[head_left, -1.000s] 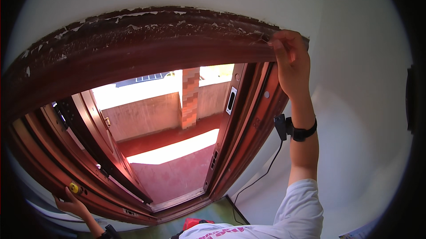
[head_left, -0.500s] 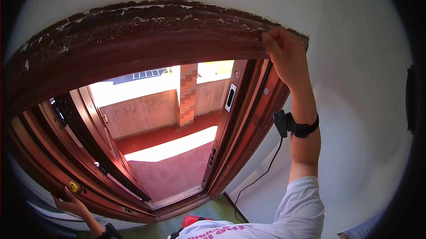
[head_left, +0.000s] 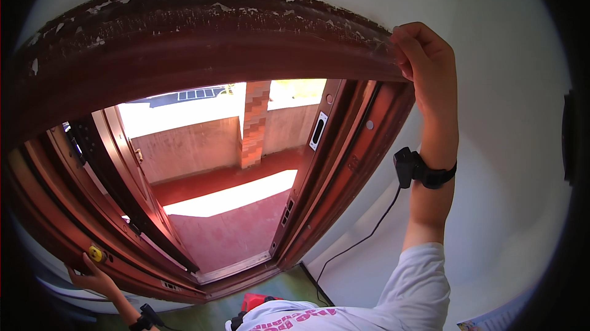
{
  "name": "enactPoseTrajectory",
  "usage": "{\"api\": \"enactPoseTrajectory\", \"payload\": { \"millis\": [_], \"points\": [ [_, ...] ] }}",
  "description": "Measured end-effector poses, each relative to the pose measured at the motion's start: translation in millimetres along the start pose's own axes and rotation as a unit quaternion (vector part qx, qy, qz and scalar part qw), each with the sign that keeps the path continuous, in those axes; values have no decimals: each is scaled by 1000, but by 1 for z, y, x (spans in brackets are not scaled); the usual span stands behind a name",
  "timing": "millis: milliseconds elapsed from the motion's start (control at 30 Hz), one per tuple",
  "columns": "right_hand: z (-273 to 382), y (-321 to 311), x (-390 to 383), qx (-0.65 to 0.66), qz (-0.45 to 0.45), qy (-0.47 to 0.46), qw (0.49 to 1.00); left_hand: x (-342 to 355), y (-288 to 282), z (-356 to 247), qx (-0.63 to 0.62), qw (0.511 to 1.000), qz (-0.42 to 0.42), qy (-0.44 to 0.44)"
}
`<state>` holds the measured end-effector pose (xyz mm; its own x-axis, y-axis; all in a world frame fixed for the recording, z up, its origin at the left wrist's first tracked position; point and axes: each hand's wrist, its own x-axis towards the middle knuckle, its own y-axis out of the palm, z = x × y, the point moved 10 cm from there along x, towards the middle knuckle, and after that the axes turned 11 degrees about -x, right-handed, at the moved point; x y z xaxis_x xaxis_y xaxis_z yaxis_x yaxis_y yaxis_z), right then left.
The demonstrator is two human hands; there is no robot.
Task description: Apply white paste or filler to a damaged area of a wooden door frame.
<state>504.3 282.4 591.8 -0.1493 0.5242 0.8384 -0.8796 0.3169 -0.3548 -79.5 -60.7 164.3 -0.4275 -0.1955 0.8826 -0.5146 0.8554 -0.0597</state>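
Note:
My right hand (head_left: pixel 430 63) is raised at the right end of the dark red-brown top door frame (head_left: pixel 203 54). Its fingers are curled and pressed together against the frame's edge, and whatever they may pinch is hidden. The frame's upper edge is rough, with flaking paint and pale scraps. Down at the left, my left hand (head_left: pixel 93 280) is beside the side post (head_left: pixel 52 220), its visible fingers apart. One fingertip is close to or touching a small round yellow thing (head_left: pixel 96 253) with a dark middle, at the post's surface. Small dark holes are beside it.
The brown door leaf (head_left: pixel 126 171) stands open to the left. Through the doorway show a red floor (head_left: pixel 233 239), a low wall (head_left: pixel 190 149) and a brick pillar (head_left: pixel 255 125). A black cable (head_left: pixel 362 239) hangs from my right wrist device (head_left: pixel 418 169). A white wall (head_left: pixel 504 177) lies right.
My right hand has slid right along the top frame to its corner, which it now covers. The view has shifted slightly. The left hand stays beside the round yellow thing.

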Motion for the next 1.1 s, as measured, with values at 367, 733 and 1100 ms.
{"api": "enactPoseTrajectory", "payload": {
  "millis": [367,733,1100],
  "points": [
    [-47,-3,-29,18,26,23,999,-2,5,6,-15,1000,4,-17],
    [-53,-25,-19,-121,-55,-34,990,1,1,8,-7,1000,-17,-8],
    [-28,-3,-11,-187,-106,-188,958,3,0,4,-22,999,6,-26]
  ]
}}
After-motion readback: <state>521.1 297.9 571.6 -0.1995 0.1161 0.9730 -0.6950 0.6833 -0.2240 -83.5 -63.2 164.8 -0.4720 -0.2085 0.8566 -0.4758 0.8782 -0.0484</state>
